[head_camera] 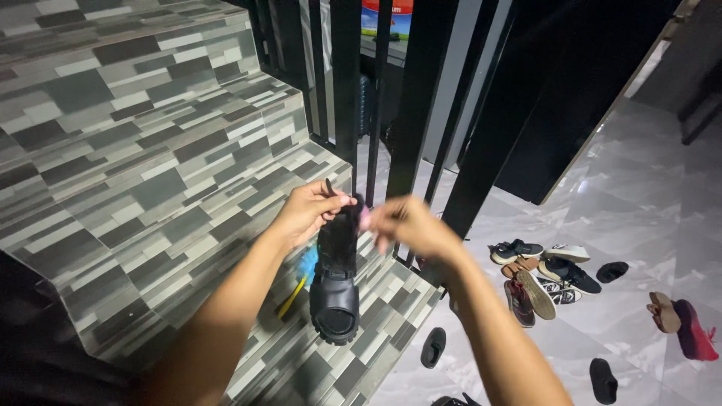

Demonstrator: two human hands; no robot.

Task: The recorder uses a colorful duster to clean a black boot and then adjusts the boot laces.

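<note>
Far left: tiled stairs (pixel 135 150), grey mosaic pattern, climbing up and to the left.

Left hand (pixel 308 210): grip closed on the top edge of a black chunky-soled boot (pixel 335 278), fingers pinched at the collar, a dark lace or pull tab sticking up between them. Boot hangs upright, toe toward the camera, over the lower stair tread; can't tell whether the sole touches the tread. Something blue and a yellow strip (pixel 295 295) show just behind the boot's left side, partly hidden, kind unclear.

Right hand (pixel 406 224): motion-blurred, fingers bent and narrow at the boot's top right edge, just beside the left hand. Looks like it is touching the collar; can't confirm a firm hold through the blur.

Behind the hands: black vertical railing bars (pixel 410 98) along the stair edge.

Below the right forearm: a single black slipper (pixel 433 347) on the glossy light floor (pixel 639 203), near the stair foot.

Right: a loose pile of shoes (pixel 545 272) on the floor, mixed sneakers and sandals, some overlapping. Beyond it a lone black slipper (pixel 611 271), another (pixel 603 380) lower down, and at far right a brown sandal (pixel 663 312) touching a red shoe (pixel 692 331).
</note>
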